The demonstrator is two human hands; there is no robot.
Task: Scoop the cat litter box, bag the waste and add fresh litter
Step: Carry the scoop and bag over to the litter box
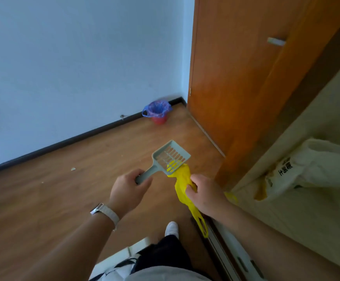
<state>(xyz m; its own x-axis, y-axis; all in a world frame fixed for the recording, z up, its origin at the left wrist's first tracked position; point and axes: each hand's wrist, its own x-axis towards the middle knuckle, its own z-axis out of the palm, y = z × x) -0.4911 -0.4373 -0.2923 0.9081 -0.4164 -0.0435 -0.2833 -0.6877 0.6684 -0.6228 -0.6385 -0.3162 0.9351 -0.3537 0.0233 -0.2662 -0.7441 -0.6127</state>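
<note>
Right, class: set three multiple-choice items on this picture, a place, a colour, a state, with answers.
1. Where is the red bin? A on the counter; B by the wooden door; C between the feet.
2. Colour of the bag in the right hand? A white; B blue; C yellow.
3. The scoop is: A on the floor; B gripped by the left hand; C in the bin.
B, it stands in the corner; C, plainly yellow; B, fingers curl round its handle.

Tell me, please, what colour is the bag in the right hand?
Bright yellow bag, seen in the head view.
</note>
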